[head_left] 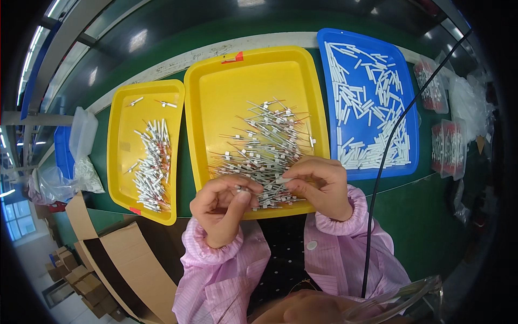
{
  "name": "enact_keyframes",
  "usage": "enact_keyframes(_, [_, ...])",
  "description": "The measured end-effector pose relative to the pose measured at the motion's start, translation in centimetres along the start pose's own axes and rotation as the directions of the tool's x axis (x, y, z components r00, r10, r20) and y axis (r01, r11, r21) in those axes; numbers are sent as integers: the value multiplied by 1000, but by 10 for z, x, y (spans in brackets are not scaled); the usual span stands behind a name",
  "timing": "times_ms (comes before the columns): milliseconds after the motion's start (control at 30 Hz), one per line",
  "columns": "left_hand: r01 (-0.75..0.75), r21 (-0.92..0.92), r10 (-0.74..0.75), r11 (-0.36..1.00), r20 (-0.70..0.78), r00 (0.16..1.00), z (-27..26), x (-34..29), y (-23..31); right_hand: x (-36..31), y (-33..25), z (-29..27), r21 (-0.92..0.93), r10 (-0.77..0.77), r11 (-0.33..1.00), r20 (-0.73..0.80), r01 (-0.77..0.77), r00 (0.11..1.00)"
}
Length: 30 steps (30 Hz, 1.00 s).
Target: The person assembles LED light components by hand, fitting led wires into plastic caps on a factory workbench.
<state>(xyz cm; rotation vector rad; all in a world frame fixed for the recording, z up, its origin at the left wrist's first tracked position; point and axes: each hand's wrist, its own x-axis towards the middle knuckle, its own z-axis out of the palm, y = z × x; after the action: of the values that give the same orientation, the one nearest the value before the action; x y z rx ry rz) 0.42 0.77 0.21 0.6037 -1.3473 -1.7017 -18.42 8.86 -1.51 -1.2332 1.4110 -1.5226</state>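
Over the near edge of the middle yellow tray [197, 119], my two hands face each other, slightly apart. My left hand [225, 208] is closed, thumb against fingers, on a small wired part [239, 188], mostly hidden by the fingers. Between thumb and forefinger, my right hand [322, 186] pinches a short white tube [283, 180] that points toward the left hand. Beneath and beyond them spreads a loose pile of wired parts [270, 140] with thin leads, some reddish, and small white blocks.
To the left, a smaller yellow tray [121, 127] carries white-sleeved wired parts [152, 167]. A blue tray [377, 173] of white tubes [388, 113] lies right. A black cable [384, 151] crosses before it. Clear boxes [448, 148] sit far right; an open carton [129, 254] stands lower left.
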Motion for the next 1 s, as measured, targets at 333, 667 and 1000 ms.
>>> enact_keyframes(333, [-85,-220,65,972,-95,993,12,-7,-11,-4,-3,-1,182,44,981,150,-72,988])
enact_keyframes(667, [279,-256,-289,926,-5,957,6,-4,0,-2,-8,4,-490,-697,570,137,660,704])
enact_keyframes(1000, [-261,281,158,924,340,927,6,6,0,2,-9,-3,-165,-315,923,198,349,928])
